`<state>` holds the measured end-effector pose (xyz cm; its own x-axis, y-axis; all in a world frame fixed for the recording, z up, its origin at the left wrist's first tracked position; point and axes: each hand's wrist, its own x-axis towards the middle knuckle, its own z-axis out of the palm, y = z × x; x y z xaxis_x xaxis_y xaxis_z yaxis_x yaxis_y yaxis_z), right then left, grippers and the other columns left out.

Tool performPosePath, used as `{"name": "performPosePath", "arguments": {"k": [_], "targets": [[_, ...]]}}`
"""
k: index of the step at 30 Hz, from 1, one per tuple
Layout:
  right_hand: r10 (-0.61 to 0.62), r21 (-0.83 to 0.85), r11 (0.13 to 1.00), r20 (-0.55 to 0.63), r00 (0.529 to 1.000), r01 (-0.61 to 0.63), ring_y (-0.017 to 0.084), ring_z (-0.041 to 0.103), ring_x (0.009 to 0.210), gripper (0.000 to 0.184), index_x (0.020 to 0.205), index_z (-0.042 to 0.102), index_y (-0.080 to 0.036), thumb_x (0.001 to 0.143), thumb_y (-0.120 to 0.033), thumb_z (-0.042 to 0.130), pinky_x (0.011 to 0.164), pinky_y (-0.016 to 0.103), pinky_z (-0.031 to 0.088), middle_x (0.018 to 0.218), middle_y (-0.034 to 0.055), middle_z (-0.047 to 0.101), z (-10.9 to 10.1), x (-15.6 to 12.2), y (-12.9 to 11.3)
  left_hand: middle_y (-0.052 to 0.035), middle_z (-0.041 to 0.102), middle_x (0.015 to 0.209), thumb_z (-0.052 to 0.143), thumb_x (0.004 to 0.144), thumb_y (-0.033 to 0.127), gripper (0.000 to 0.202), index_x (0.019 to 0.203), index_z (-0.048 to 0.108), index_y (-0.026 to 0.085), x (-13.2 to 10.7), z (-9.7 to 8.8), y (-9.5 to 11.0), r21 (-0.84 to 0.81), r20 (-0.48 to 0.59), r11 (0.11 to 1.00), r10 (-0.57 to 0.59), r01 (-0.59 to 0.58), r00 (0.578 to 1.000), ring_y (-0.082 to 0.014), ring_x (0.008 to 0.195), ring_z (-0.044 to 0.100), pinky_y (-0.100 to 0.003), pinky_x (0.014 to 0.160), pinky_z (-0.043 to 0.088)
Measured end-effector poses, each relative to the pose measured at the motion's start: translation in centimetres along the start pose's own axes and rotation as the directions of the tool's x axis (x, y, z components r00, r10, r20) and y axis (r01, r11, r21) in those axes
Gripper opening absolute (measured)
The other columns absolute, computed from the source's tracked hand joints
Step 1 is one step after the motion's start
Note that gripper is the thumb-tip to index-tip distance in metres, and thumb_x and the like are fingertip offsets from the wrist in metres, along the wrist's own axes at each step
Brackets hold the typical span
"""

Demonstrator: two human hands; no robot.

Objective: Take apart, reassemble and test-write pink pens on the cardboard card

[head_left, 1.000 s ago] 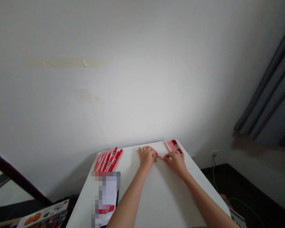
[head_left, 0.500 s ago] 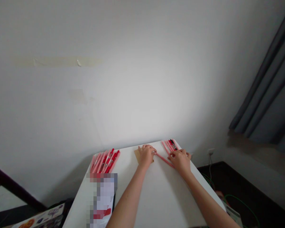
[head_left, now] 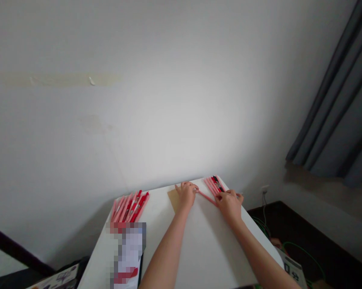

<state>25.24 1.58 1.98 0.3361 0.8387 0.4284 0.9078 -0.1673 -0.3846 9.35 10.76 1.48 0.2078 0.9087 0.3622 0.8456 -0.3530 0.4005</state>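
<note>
My left hand [head_left: 187, 195] is closed in a pinch on one end of a slim pink pen-like stick [head_left: 207, 197]. The stick slants down to the right, and its other end meets the fingers of my right hand [head_left: 230, 204]. My right hand is curled at the near end of a row of pink, red and black sticks [head_left: 214, 184]; its fingertips are partly hidden. A piece of tan paper [head_left: 173, 196] lies beside and partly under my left hand. More pink and red sticks [head_left: 129, 206] lie side by side on the left of the white table [head_left: 211, 257].
A blurred-out flat item [head_left: 129, 253] lies at the table's front left. A wall [head_left: 181, 100] stands behind the table, and a grey curtain [head_left: 334, 120] hangs at right. Cables [head_left: 263, 224] and a box [head_left: 293, 269] are on the floor at right.
My right hand has shifted slightly toward the right row, whose sticks now lie closer together. The pink stick remains between my hands. The view has turned a little to the right.
</note>
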Motion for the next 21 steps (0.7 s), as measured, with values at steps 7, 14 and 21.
{"name": "performPosePath", "arguments": {"k": [7,14,21], "targets": [[0.034,-0.016,0.999,-0.033,0.999,-0.034,0.023,0.052,0.099,0.022,0.075,0.073,-0.022,0.084,-0.023,0.053,0.095,0.044,0.017,0.082,0.0073,0.071,0.0,-0.1,0.0,0.0013,0.067,0.106,0.058,0.084,0.035,0.013,0.087,0.071,0.036,1.6,1.0,0.2,0.016,0.002,0.999,0.031,-0.031,1.0,-0.0216,0.112,0.047,-0.063,0.111,0.014],[0.05,-0.025,0.998,-0.032,0.998,-0.051,0.024,0.052,0.099,0.023,0.075,0.072,-0.024,0.085,-0.023,0.051,0.094,0.044,0.018,0.083,0.0058,0.072,0.4,-0.1,0.4,0.0002,0.066,0.104,0.056,0.086,0.032,0.016,0.089,0.071,0.037,3.2,2.0,0.8,0.048,-0.002,0.996,0.082,-0.082,0.997,-0.0219,0.112,0.045,-0.067,0.111,0.007],[0.064,-0.006,0.998,-0.031,0.997,-0.064,0.022,0.052,0.097,0.021,0.074,0.071,-0.024,0.084,-0.022,0.053,0.092,0.042,0.019,0.082,0.0052,0.072,0.3,0.0,0.4,0.0001,0.066,0.103,0.054,0.087,0.032,0.018,0.089,0.071,0.038,4.6,2.8,2.0,0.068,0.021,0.989,0.132,-0.133,0.991,-0.0213,0.111,0.045,-0.068,0.111,0.005]]}}
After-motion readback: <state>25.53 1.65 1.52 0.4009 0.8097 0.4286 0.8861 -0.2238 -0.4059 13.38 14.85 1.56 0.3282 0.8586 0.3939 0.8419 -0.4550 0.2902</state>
